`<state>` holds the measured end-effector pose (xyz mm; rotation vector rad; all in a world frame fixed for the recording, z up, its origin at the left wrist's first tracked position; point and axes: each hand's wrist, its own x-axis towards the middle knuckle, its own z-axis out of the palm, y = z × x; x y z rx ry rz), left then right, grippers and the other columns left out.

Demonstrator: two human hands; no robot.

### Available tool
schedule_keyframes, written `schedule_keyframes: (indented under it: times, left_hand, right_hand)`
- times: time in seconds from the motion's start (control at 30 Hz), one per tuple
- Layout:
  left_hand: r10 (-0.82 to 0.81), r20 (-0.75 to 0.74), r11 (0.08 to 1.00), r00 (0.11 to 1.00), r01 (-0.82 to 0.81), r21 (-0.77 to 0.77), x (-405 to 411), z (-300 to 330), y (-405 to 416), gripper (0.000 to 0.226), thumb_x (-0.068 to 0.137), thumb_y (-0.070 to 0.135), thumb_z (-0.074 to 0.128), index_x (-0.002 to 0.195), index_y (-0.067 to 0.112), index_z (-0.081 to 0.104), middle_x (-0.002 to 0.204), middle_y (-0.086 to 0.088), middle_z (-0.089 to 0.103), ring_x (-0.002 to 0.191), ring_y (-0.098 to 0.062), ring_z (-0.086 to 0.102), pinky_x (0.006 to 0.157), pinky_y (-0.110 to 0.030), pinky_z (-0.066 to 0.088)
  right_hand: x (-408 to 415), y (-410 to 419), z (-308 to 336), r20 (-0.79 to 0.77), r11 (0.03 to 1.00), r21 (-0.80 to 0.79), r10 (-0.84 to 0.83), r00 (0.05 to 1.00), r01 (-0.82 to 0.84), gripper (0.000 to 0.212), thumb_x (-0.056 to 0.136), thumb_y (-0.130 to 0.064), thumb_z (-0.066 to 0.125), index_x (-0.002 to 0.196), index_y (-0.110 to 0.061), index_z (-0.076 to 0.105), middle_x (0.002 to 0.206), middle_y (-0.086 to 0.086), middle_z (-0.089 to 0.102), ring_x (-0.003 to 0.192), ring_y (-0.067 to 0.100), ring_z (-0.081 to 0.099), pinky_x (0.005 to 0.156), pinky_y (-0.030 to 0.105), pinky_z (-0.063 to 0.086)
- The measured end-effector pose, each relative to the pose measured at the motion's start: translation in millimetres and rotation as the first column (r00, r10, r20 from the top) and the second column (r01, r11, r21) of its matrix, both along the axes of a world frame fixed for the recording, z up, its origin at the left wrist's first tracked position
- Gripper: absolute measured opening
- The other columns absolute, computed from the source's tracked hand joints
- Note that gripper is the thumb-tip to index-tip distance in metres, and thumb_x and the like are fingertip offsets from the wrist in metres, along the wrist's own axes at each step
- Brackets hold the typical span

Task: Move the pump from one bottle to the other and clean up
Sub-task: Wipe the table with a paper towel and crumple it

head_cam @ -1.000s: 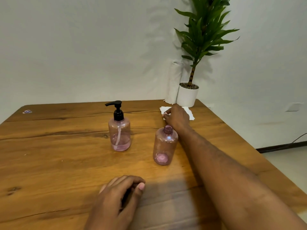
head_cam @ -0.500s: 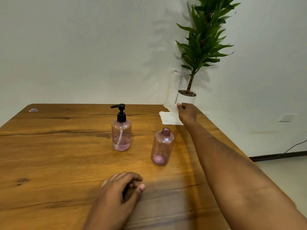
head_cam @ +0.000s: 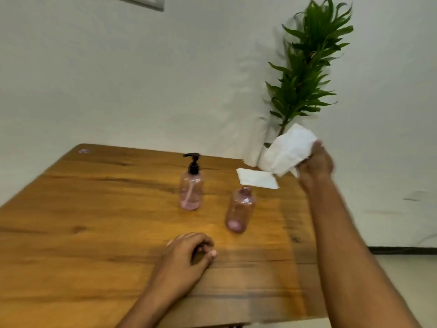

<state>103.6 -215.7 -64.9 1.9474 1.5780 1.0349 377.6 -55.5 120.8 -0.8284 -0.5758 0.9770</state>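
Two pink see-through bottles stand on the wooden table (head_cam: 94, 233). The left bottle (head_cam: 191, 190) carries the black pump (head_cam: 193, 162) and holds a little pink liquid. The right bottle (head_cam: 240, 210) has an open neck with no cap. My right hand (head_cam: 315, 163) is raised above the table's far right corner, shut on a white paper towel (head_cam: 287, 150). A second white paper towel (head_cam: 256, 178) lies flat on the table behind the open bottle. My left hand (head_cam: 186, 258) rests on the table in front of the bottles, fingers curled, holding nothing that I can see.
A tall green potted plant (head_cam: 307, 67) stands at the table's far right corner by the white wall, its pot mostly hidden behind the lifted towel. The table's right edge (head_cam: 307, 233) runs under my right forearm. A small sticker (head_cam: 83, 151) lies at the far left corner.
My right hand has lifted a paper towel off the table and swung it up and to the right. Another towel stays on the table. My left hand and both bottles have not moved.
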Motion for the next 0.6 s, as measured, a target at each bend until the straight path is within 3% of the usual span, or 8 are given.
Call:
schedule_keyframes:
  times: [0.1, 0.17, 0.27, 0.37, 0.43, 0.47, 0.53, 0.6]
  left_hand:
    - [-0.041, 0.041, 0.999, 0.998, 0.041, -0.013, -2.8, 7.4, -8.7, 0.018, 0.082, 0.035, 0.065, 0.098, 0.030, 0.072, 0.095, 0.015, 0.072, 0.097, -0.002, 0.064, 0.096, -0.038, 0.052]
    - [-0.062, 0.001, 0.996, 0.998, 0.062, -0.070, -5.7, 11.6, -13.0, 0.022, 0.084, 0.024, 0.061, 0.101, 0.028, 0.075, 0.106, 0.010, 0.069, 0.108, -0.012, 0.061, 0.105, -0.034, 0.046]
    - [-0.153, -0.087, 0.984, 0.984, 0.144, -0.103, -9.1, 26.3, -27.6, 0.029, 0.091, 0.019, 0.060, 0.115, 0.028, 0.074, 0.121, 0.006, 0.062, 0.122, -0.017, 0.053, 0.109, -0.035, 0.040]
    - [-0.176, 0.064, 0.978, 0.982, 0.182, -0.106, -25.5, 31.9, -54.5, 0.019, 0.100, 0.019, 0.062, 0.117, 0.027, 0.066, 0.121, 0.007, 0.065, 0.112, -0.012, 0.061, 0.108, -0.029, 0.048]
    - [-0.144, 0.073, 0.981, 0.987, 0.152, -0.123, -45.9, 24.9, -72.4, 0.002, 0.102, 0.034, 0.061, 0.104, 0.035, 0.060, 0.104, 0.013, 0.064, 0.093, -0.004, 0.062, 0.096, -0.024, 0.054]
    - [-0.105, 0.045, 0.991, 0.993, 0.109, -0.083, -59.3, 20.6, -75.2, 0.007, 0.100, 0.041, 0.062, 0.104, 0.035, 0.063, 0.103, 0.013, 0.067, 0.092, -0.004, 0.064, 0.092, -0.029, 0.057]
    - [0.002, 0.001, 0.999, 1.000, -0.001, -0.044, -93.6, 18.5, -76.3, 0.013, 0.098, 0.040, 0.064, 0.108, 0.034, 0.070, 0.106, 0.014, 0.071, 0.095, -0.003, 0.066, 0.088, -0.037, 0.060]
    - [0.138, -0.061, 0.990, 0.989, -0.140, -0.027, -135.5, 21.1, -74.4, 0.018, 0.099, 0.026, 0.062, 0.112, 0.036, 0.070, 0.113, 0.017, 0.069, 0.103, 0.001, 0.062, 0.094, -0.033, 0.057]
  right_hand:
    - [-12.7, -57.3, 14.6, -0.091, 0.942, 0.189, 0.298, 0.950, -0.277, 0.035, 0.110, -0.027, 0.052, 0.133, -0.004, 0.062, 0.130, 0.012, 0.072, 0.104, 0.022, 0.078, 0.079, 0.037, 0.064]
    - [-29.7, -98.8, 17.5, 0.024, 0.892, 0.179, 0.419, 0.908, -0.416, 0.041, 0.103, -0.020, 0.061, 0.141, -0.005, 0.060, 0.124, 0.004, 0.076, 0.117, 0.015, 0.073, 0.091, 0.030, 0.060]
    - [-76.8, -151.1, 7.7, 0.244, 0.807, -0.041, 0.580, 0.777, -0.590, 0.047, 0.089, -0.012, 0.063, 0.136, -0.008, 0.065, 0.120, 0.005, 0.077, 0.108, 0.015, 0.074, 0.090, 0.030, 0.062]
    - [-128.4, -171.1, -28.0, 0.271, 0.699, -0.334, 0.714, 0.646, -0.633, 0.040, 0.087, -0.002, 0.066, 0.126, -0.011, 0.073, 0.114, 0.012, 0.079, 0.092, 0.019, 0.077, 0.075, 0.031, 0.066]
    - [-154.2, -169.8, -52.4, 0.271, 0.686, -0.426, 0.718, 0.641, -0.589, 0.031, 0.093, 0.001, 0.066, 0.122, -0.008, 0.073, 0.111, 0.013, 0.080, 0.087, 0.018, 0.079, 0.065, 0.030, 0.066]
    - [-163.2, -165.9, -62.5, 0.296, 0.708, -0.433, 0.696, 0.654, -0.557, 0.028, 0.095, 0.001, 0.066, 0.120, -0.008, 0.073, 0.109, 0.011, 0.080, 0.087, 0.019, 0.079, 0.063, 0.029, 0.065]
    - [-181.3, -157.6, -75.7, 0.421, 0.819, -0.366, 0.570, 0.706, -0.442, 0.023, 0.097, -0.004, 0.068, 0.118, -0.012, 0.074, 0.104, 0.005, 0.081, 0.097, 0.021, 0.077, 0.070, 0.033, 0.064]
    - [-198.1, -148.5, -81.6, 0.581, 0.939, -0.200, 0.343, 0.738, -0.279, 0.022, 0.099, -0.010, 0.069, 0.118, -0.019, 0.076, 0.108, -0.001, 0.079, 0.107, 0.019, 0.074, 0.085, 0.038, 0.063]
